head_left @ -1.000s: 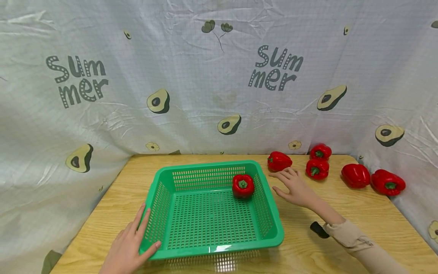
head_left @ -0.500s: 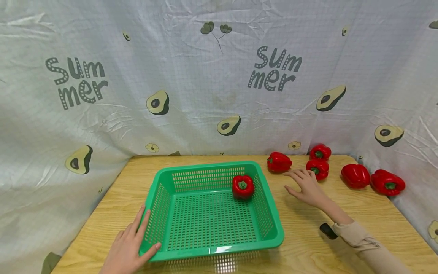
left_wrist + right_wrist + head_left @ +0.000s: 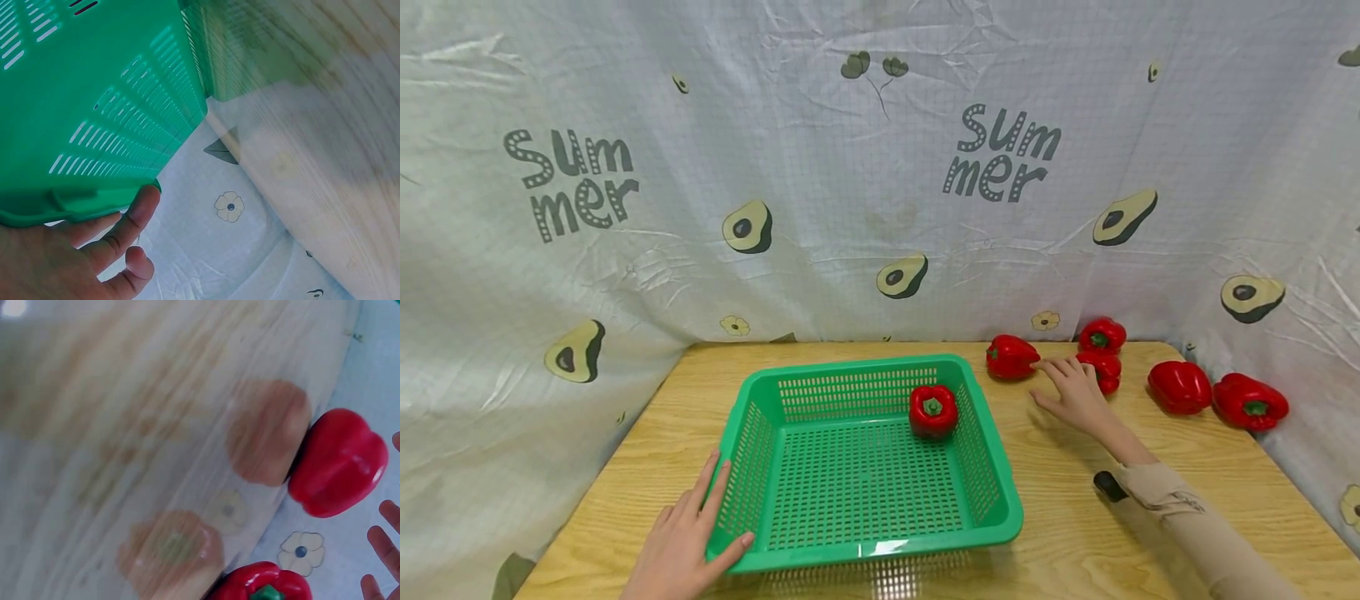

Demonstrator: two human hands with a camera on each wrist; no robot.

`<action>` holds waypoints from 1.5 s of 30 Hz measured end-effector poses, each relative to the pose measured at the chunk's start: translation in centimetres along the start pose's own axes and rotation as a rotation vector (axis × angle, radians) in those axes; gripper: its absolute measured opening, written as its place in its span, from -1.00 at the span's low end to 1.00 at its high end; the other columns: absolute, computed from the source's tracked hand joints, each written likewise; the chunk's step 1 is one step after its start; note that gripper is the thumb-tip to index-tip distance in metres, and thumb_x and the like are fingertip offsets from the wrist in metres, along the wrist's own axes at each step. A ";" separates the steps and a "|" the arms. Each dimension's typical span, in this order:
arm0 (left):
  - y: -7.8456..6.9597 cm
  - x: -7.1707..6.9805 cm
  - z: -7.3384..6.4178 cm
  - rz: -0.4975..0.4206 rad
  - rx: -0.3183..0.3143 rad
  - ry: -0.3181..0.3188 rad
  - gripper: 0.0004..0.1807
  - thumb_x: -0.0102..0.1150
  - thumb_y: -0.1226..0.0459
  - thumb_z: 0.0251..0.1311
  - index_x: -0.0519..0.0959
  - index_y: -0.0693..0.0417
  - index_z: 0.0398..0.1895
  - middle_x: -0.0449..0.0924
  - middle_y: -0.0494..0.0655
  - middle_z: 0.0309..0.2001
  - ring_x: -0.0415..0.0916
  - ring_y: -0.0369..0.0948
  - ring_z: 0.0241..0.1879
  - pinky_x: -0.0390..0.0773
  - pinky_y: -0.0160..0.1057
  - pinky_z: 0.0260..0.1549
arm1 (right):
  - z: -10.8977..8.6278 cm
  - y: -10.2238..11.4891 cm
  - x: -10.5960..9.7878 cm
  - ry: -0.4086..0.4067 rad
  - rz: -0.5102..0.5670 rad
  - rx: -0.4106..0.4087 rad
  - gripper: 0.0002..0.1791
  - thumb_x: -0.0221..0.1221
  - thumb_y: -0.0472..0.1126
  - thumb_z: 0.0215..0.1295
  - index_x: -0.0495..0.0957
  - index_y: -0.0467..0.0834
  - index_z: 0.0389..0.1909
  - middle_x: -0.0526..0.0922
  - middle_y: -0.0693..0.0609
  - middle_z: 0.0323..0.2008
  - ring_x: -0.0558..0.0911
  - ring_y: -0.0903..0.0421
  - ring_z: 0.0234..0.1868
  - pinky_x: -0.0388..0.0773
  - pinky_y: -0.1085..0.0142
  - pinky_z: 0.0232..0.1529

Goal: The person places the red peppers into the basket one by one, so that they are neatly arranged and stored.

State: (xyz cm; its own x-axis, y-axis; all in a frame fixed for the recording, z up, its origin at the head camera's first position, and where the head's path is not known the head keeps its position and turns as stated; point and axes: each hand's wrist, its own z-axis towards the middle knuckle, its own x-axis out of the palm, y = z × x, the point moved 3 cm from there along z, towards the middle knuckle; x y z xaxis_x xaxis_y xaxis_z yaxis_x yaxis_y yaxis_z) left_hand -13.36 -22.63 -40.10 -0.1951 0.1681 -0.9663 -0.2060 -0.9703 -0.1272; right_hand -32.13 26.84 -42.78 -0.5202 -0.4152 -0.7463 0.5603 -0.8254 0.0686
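Observation:
My left hand (image 3: pixel 681 533) rests on the near left corner of a green plastic basket (image 3: pixel 880 363), its fingers lying along the rim and its thumb over the front edge. In the left wrist view its fingertips (image 3: pixel 145 200) touch the basket's rim. Inside the basket, at the right, a red bell pepper (image 3: pixel 932 410) stands stem up. My right hand (image 3: pixel 1077 402) hovers over the table with fingers spread, holding nothing. Just beyond its fingertips lies another red bell pepper (image 3: pixel 1012 357). A bell pepper behind the hand (image 3: pixel 1105 372) is partly hidden.
One bell pepper (image 3: pixel 1102 335) lies at the back edge, and two more, a bell pepper (image 3: pixel 1180 387) and its neighbour pepper (image 3: pixel 1251 400), lie at the right. A printed cloth (image 3: pixel 820 250) hangs behind the wooden table (image 3: pixel 655 433).
My right hand moved right, away from the basket, then slightly forward, now covering part of a bell pepper behind it. The left hand and the basket stay where they were.

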 end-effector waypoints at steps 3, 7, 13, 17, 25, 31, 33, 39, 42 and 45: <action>0.0 0.1 0.0 -0.007 -0.002 0.003 -0.02 0.10 -0.18 -0.04 0.01 0.14 0.36 0.06 0.15 0.31 0.44 0.10 -0.08 0.42 0.09 -0.30 | 0.1 -0.4 0.4 0.007 -0.009 0.010 -0.52 0.35 -0.17 -0.16 0.51 -0.22 -0.15 0.56 -0.15 -0.20 0.43 -0.11 -0.22 0.18 0.04 -0.29; 0.0 0.1 -0.1 -0.016 -0.001 0.001 -0.02 0.11 -0.17 -0.03 0.00 0.13 0.36 0.06 0.15 0.31 0.44 0.10 -0.07 0.42 0.10 -0.29 | 0.3 -0.9 1.1 0.044 -0.013 0.043 -0.49 0.34 -0.14 -0.13 0.48 -0.22 -0.10 0.53 -0.17 -0.16 0.42 -0.12 -0.19 0.18 0.03 -0.27; 0.0 0.1 -0.1 -0.021 0.014 -0.022 -0.03 0.12 -0.16 -0.04 0.01 0.14 0.36 0.06 0.16 0.32 0.44 0.12 -0.08 0.42 0.11 -0.30 | 1.3 -1.3 2.0 0.087 -0.034 0.074 -0.38 0.36 -0.12 -0.16 0.42 -0.20 -0.01 0.48 -0.19 -0.08 0.40 -0.16 -0.10 0.19 0.00 -0.25; 0.0 0.0 -0.1 -0.020 0.019 -0.032 -0.02 0.13 -0.15 -0.04 0.00 0.15 0.36 0.06 0.15 0.32 0.45 0.11 -0.09 0.42 0.10 -0.31 | 2.1 -1.1 2.7 0.108 -0.042 0.072 -0.30 0.38 -0.08 -0.19 0.39 -0.20 0.05 0.44 -0.20 -0.02 0.39 -0.20 -0.06 0.21 -0.06 -0.21; 0.1 0.1 -0.1 -0.027 0.023 -0.038 -0.02 0.14 -0.14 -0.04 0.01 0.16 0.36 0.04 0.16 0.32 0.44 0.11 -0.07 0.42 0.10 -0.31 | 3.6 -0.9 4.1 0.162 -0.071 0.075 -0.14 0.40 -0.03 -0.23 0.29 -0.24 0.14 0.38 -0.22 0.07 0.33 -0.22 -0.01 0.20 -0.09 -0.18; 0.0 0.0 -0.1 -0.037 0.032 -0.054 -0.04 0.15 -0.12 -0.04 0.03 0.17 0.35 0.06 0.18 0.31 0.45 0.12 -0.07 0.43 0.09 -0.31 | 4.6 -1.0 4.7 0.216 -0.066 0.099 -0.09 0.38 0.03 -0.20 0.25 -0.23 0.19 0.32 -0.21 0.15 0.27 -0.24 0.08 0.18 -0.16 -0.12; 0.0 0.1 -0.1 -0.037 0.033 -0.057 -0.04 0.15 -0.12 -0.04 0.03 0.16 0.36 0.06 0.18 0.32 0.45 0.12 -0.07 0.43 0.09 -0.30 | 4.8 -1.1 5.0 0.243 -0.072 0.116 -0.09 0.36 0.06 -0.19 0.23 -0.22 0.21 0.30 -0.20 0.18 0.27 -0.27 0.10 0.17 -0.19 -0.11; 0.0 0.1 -0.1 -0.028 0.036 -0.067 -0.05 0.15 -0.12 -0.05 0.06 0.18 0.34 0.07 0.17 0.31 0.45 0.09 -0.08 0.44 0.07 -0.31 | 5.2 -1.1 5.5 0.323 -0.111 0.151 -0.07 0.34 0.12 -0.17 0.20 -0.16 0.24 0.27 -0.19 0.21 0.24 -0.28 0.13 0.17 -0.28 -0.07; 0.0 0.1 -0.1 -0.026 0.037 -0.070 -0.05 0.16 -0.12 -0.05 0.08 0.19 0.33 0.08 0.18 0.31 0.46 0.08 -0.09 0.44 0.06 -0.33 | 5.3 -1.0 5.7 0.348 -0.110 0.163 -0.07 0.34 0.12 -0.16 0.19 -0.12 0.25 0.26 -0.19 0.20 0.22 -0.26 0.13 0.16 -0.30 -0.06; 0.0 0.1 -0.1 -0.031 0.037 -0.069 -0.05 0.16 -0.12 -0.05 0.07 0.19 0.34 0.07 0.18 0.31 0.45 0.09 -0.08 0.44 0.06 -0.32 | 5.3 -1.0 5.9 0.366 -0.096 0.176 -0.08 0.33 0.10 -0.14 0.18 -0.12 0.26 0.25 -0.19 0.21 0.20 -0.25 0.13 0.15 -0.31 -0.04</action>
State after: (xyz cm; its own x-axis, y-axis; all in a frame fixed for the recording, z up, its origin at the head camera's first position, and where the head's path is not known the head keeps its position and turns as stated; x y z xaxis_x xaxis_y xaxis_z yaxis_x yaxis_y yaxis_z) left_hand -13.26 -22.61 -40.24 -0.2530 0.2112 -0.9441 -0.2479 -0.9575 -0.1478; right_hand -39.21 23.22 -43.75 -0.2837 -0.1964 -0.9386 0.3849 -0.9198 0.0761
